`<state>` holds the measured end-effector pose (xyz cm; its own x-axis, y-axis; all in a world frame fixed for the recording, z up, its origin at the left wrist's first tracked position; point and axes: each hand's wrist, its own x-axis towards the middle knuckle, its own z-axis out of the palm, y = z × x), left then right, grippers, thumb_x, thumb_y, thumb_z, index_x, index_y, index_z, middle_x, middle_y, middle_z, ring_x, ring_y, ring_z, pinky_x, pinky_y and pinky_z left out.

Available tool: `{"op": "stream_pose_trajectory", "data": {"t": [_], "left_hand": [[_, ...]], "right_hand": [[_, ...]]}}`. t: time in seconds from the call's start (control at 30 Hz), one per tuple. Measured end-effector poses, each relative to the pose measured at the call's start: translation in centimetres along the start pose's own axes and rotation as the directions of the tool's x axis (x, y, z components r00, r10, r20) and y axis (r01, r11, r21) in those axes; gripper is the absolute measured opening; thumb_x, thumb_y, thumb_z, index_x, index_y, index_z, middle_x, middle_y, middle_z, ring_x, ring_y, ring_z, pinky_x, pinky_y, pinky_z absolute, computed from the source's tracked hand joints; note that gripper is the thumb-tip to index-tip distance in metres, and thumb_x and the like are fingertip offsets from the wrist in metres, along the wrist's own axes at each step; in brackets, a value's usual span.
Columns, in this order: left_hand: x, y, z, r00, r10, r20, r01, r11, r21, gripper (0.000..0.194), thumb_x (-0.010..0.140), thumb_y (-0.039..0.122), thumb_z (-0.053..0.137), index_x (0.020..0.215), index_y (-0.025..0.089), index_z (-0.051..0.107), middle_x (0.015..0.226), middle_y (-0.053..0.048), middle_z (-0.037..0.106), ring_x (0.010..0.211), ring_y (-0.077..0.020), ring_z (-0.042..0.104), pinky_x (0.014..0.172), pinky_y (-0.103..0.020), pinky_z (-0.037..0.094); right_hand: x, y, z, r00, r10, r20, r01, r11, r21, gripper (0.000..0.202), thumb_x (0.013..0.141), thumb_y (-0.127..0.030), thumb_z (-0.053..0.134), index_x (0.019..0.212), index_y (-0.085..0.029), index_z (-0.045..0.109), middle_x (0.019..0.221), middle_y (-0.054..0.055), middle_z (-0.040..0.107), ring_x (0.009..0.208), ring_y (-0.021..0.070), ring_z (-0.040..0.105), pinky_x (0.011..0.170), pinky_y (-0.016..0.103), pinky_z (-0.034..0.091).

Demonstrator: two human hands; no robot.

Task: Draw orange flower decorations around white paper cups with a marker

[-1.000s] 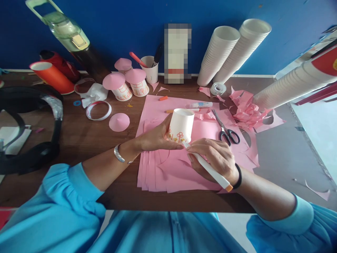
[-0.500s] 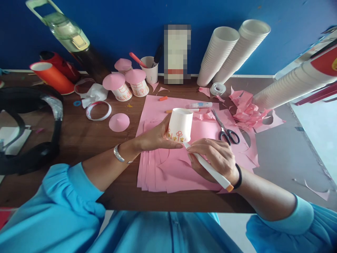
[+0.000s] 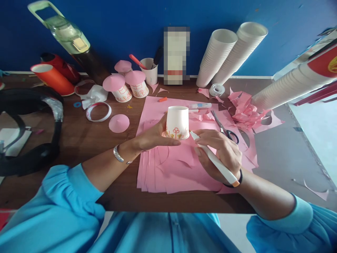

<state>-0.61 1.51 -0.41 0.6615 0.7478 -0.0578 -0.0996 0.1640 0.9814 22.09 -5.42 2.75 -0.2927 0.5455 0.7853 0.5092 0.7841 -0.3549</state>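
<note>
My left hand (image 3: 160, 135) grips a white paper cup (image 3: 177, 121), with thumb along its lower edge and fingers behind it. Red flowers and yellow-green plants are drawn around the cup's lower part. In my right hand (image 3: 221, 151) is a white marker (image 3: 217, 161) with an orange end, its tip close to the cup's lower right side; I cannot tell whether it touches. Beneath both hands lie stacked pink paper sheets (image 3: 155, 175). Black-handled scissors (image 3: 223, 128) rest on the paper, beside a glue stick (image 3: 200, 105).
Cups with pink cone roofs (image 3: 135, 78) stand at the back left near a pink paper cone (image 3: 119, 123). Stacks of white cups (image 3: 219, 52) lean against the blue wall. Crumpled pink scraps (image 3: 244, 109) lie right. Black headphones (image 3: 56, 133) and a tape ring (image 3: 98, 112) are left.
The cup has turned and shifted slightly left and up in my left hand. My right hand with the marker has moved right and a little up along the cup's side.
</note>
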Motion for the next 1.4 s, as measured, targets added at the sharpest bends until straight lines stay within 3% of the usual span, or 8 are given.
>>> {"op": "stream_pose_trajectory", "data": {"t": [0.17,0.37,0.57,0.7,1.03,1.2,1.4], "left_hand": [[0.37,0.0,-0.01,0.994,0.089,0.069,-0.087,0.996,-0.032,0.09,0.08,0.038,0.091,0.158,0.034,0.047,0.157,-0.012,0.056,0.149,-0.0382,0.05,0.117,-0.052,0.049],[0.39,0.1,-0.17,0.993,0.095,0.068,-0.099,0.993,0.059,0.083,0.078,0.039,0.094,0.15,0.029,0.054,0.136,-0.012,0.067,0.134,-0.0357,0.06,0.107,-0.049,0.053],[0.43,-0.01,-0.29,0.993,0.103,0.064,-0.109,0.99,0.091,0.077,0.077,0.039,0.094,0.144,0.027,0.057,0.122,-0.01,0.069,0.13,-0.0348,0.06,0.109,-0.05,0.05],[0.46,-0.2,-0.31,0.99,0.112,0.085,-0.118,0.99,0.073,0.073,0.078,0.038,0.094,0.142,0.027,0.058,0.118,-0.009,0.069,0.125,-0.0324,0.062,0.105,-0.048,0.052],[0.41,-0.13,-0.25,0.991,0.104,0.084,-0.11,0.992,0.069,0.078,0.077,0.039,0.095,0.144,0.027,0.056,0.121,-0.01,0.067,0.122,-0.0328,0.062,0.099,-0.046,0.055],[0.49,-0.31,-0.24,0.988,0.134,0.081,-0.141,0.987,0.079,0.081,0.078,0.037,0.094,0.147,0.028,0.055,0.115,-0.009,0.066,0.117,-0.0295,0.062,0.093,-0.04,0.056],[0.52,-0.27,-0.09,0.989,0.119,0.085,-0.127,0.988,0.085,0.092,0.077,0.041,0.095,0.155,0.03,0.048,0.124,-0.011,0.064,0.117,-0.0299,0.062,0.093,-0.042,0.057]], "right_hand": [[-0.17,0.02,0.06,0.999,-0.009,0.036,0.009,1.0,0.008,0.017,0.098,-0.011,0.067,0.112,-0.021,0.064,0.095,0.007,0.078,0.098,0.0231,0.083,0.079,0.032,0.07],[-0.47,0.04,0.21,0.996,-0.029,0.083,0.026,0.999,0.038,0.022,0.098,-0.011,0.067,0.118,-0.02,0.064,0.096,0.007,0.078,0.098,0.0232,0.083,0.076,0.033,0.07],[-0.36,-0.13,0.12,0.997,-0.028,0.072,0.026,0.999,0.027,0.023,0.093,-0.009,0.069,0.112,-0.022,0.065,0.085,0.002,0.077,0.071,0.0184,0.077,0.063,0.03,0.066],[-0.37,-0.31,0.13,0.994,-0.042,0.105,0.041,0.999,0.008,0.019,0.095,-0.009,0.066,0.109,-0.022,0.063,0.081,0.001,0.076,0.065,0.016,0.074,0.059,0.027,0.064],[-0.35,-0.33,0.25,0.989,-0.066,0.132,0.064,0.998,0.012,0.016,0.096,-0.005,0.065,0.106,-0.017,0.062,0.08,0.005,0.075,0.065,0.0163,0.073,0.061,0.027,0.062],[-0.22,-0.5,0.19,0.987,-0.053,0.152,0.054,0.999,0.0,0.016,0.096,-0.005,0.065,0.105,-0.017,0.062,0.08,0.005,0.076,0.065,0.016,0.074,0.061,0.027,0.061],[-0.17,-0.57,0.02,0.983,-0.039,0.178,0.038,0.999,0.011,0.016,0.096,-0.007,0.064,0.105,-0.019,0.061,0.077,0.002,0.074,0.062,0.0155,0.073,0.057,0.026,0.061]]}}
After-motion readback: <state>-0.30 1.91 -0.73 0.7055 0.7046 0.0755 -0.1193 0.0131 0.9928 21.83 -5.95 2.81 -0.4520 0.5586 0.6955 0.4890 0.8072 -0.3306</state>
